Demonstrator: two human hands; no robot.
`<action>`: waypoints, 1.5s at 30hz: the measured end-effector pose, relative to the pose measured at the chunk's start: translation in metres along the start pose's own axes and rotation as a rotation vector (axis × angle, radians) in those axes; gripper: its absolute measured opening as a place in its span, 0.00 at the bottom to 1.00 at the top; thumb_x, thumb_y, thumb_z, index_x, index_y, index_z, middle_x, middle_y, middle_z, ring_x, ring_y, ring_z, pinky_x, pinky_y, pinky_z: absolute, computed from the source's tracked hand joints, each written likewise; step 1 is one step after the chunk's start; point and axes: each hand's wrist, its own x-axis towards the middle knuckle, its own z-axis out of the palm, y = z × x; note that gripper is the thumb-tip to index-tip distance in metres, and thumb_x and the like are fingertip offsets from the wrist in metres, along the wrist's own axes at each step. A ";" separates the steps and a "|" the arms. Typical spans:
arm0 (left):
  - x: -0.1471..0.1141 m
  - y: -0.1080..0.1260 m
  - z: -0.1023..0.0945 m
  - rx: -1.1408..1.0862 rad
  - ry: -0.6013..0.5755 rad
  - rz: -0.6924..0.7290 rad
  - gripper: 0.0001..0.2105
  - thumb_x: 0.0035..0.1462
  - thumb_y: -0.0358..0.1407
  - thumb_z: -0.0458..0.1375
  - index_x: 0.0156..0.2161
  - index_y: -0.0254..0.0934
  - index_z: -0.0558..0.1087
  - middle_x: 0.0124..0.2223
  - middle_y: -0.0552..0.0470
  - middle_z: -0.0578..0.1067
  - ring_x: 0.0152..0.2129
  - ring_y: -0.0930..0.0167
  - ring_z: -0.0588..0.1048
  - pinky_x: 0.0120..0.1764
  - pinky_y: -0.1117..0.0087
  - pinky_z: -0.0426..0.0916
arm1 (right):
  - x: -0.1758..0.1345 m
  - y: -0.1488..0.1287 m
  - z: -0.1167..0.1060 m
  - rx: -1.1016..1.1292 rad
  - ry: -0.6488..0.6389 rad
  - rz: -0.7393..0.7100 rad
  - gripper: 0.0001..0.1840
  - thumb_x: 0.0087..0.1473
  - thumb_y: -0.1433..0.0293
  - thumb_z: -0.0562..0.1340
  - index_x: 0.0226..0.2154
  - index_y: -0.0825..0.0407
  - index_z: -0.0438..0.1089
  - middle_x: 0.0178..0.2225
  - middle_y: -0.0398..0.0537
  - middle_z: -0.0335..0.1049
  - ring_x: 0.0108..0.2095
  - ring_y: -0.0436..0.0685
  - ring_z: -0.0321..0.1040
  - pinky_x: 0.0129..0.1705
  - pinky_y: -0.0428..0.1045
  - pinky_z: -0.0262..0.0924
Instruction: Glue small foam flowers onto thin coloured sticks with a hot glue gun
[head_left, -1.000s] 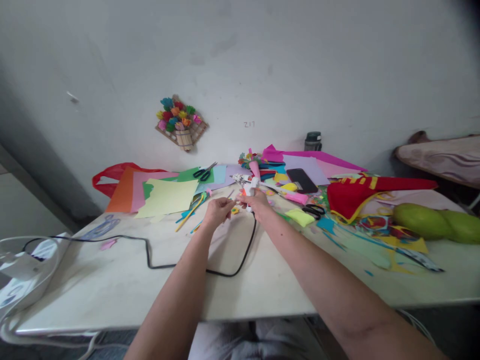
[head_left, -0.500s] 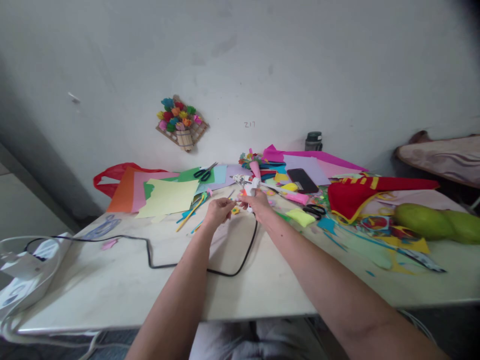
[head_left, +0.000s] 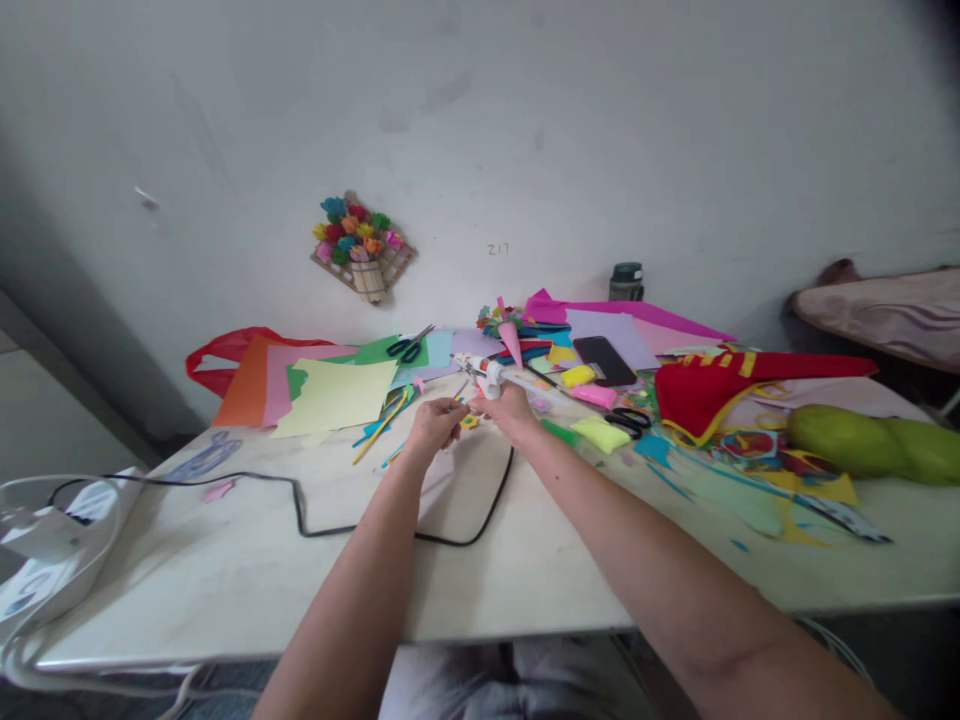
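My right hand (head_left: 511, 408) is wrapped round a white glue gun (head_left: 486, 374), its nozzle end pointing left and away from me. A clear glue stick (head_left: 529, 384) sticks out of its back, and a black cord (head_left: 501, 490) runs down from it. Close on the left, my left hand (head_left: 437, 422) has its fingers pinched together; what they hold is too small to make out. A small yellow paper piece (head_left: 470, 422) shows between the two hands. Yellow and blue paper strips (head_left: 382, 430) lie left of my left hand.
Coloured paper sheets (head_left: 341, 390) and scissors (head_left: 407, 348) lie at the back left. To the right are a phone (head_left: 604, 360), black-handled scissors (head_left: 630, 420), clay packs (head_left: 600, 433), red cloth (head_left: 697, 395) and green fruit (head_left: 851, 440). A power strip (head_left: 82, 540) sits at the left edge.
My right hand has turned the glue gun, bringing its body a little left and lower, and the glue stick now shows behind it. My left hand stays nearly in place.
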 end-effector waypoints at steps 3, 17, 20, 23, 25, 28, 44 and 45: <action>0.000 0.000 0.000 -0.009 -0.012 0.010 0.11 0.46 0.42 0.56 0.24 0.35 0.65 0.10 0.60 0.62 0.05 0.81 0.54 0.11 0.78 0.46 | 0.002 0.004 0.001 0.027 0.001 0.000 0.09 0.33 0.73 0.64 0.24 0.54 0.68 0.17 0.40 0.66 0.21 0.50 0.65 0.21 0.44 0.58; 0.000 -0.007 -0.006 -0.283 -0.139 -0.027 0.13 0.43 0.42 0.59 0.26 0.33 0.65 0.13 0.59 0.63 0.07 0.82 0.56 0.11 0.79 0.45 | 0.000 0.000 -0.002 0.282 0.019 0.151 0.13 0.36 0.71 0.64 0.30 0.56 0.67 0.19 0.42 0.68 0.16 0.47 0.64 0.18 0.42 0.57; 0.001 -0.008 -0.008 -0.330 -0.159 -0.048 0.13 0.43 0.41 0.59 0.29 0.32 0.66 0.14 0.59 0.63 0.07 0.83 0.56 0.12 0.79 0.45 | 0.002 0.003 -0.003 0.309 0.018 0.137 0.14 0.35 0.71 0.65 0.30 0.56 0.67 0.18 0.41 0.68 0.14 0.46 0.61 0.16 0.42 0.56; 0.000 -0.007 -0.008 -0.350 -0.172 -0.090 0.12 0.43 0.40 0.60 0.29 0.32 0.67 0.14 0.59 0.63 0.07 0.83 0.55 0.12 0.79 0.43 | 0.003 0.003 -0.003 0.312 0.004 0.131 0.17 0.32 0.71 0.67 0.30 0.56 0.67 0.17 0.40 0.67 0.13 0.45 0.59 0.15 0.42 0.54; -0.001 -0.006 -0.009 -0.351 -0.193 -0.116 0.11 0.43 0.39 0.60 0.29 0.32 0.67 0.14 0.59 0.63 0.07 0.83 0.55 0.12 0.79 0.42 | 0.002 0.001 -0.002 0.316 -0.011 0.133 0.18 0.30 0.70 0.68 0.29 0.56 0.67 0.16 0.38 0.65 0.12 0.45 0.57 0.14 0.42 0.53; -0.002 -0.005 -0.008 -0.359 -0.232 -0.139 0.11 0.43 0.38 0.60 0.29 0.31 0.68 0.14 0.58 0.63 0.07 0.84 0.54 0.12 0.79 0.41 | 0.000 -0.001 -0.001 0.330 -0.038 0.144 0.19 0.29 0.70 0.68 0.29 0.56 0.67 0.14 0.37 0.62 0.13 0.45 0.57 0.14 0.42 0.53; -0.001 -0.005 -0.004 -0.062 -0.203 0.106 0.17 0.47 0.46 0.56 0.33 0.30 0.69 0.20 0.51 0.72 0.11 0.78 0.66 0.13 0.77 0.58 | 0.001 0.000 -0.003 0.328 0.000 0.111 0.13 0.35 0.67 0.66 0.26 0.55 0.65 0.17 0.40 0.66 0.12 0.44 0.55 0.14 0.41 0.51; -0.001 -0.004 -0.004 -0.058 -0.168 0.104 0.18 0.47 0.46 0.56 0.34 0.30 0.69 0.20 0.52 0.72 0.10 0.78 0.65 0.13 0.77 0.58 | 0.002 0.000 -0.005 0.330 0.013 0.103 0.12 0.36 0.67 0.65 0.26 0.55 0.65 0.18 0.41 0.67 0.12 0.44 0.56 0.14 0.41 0.51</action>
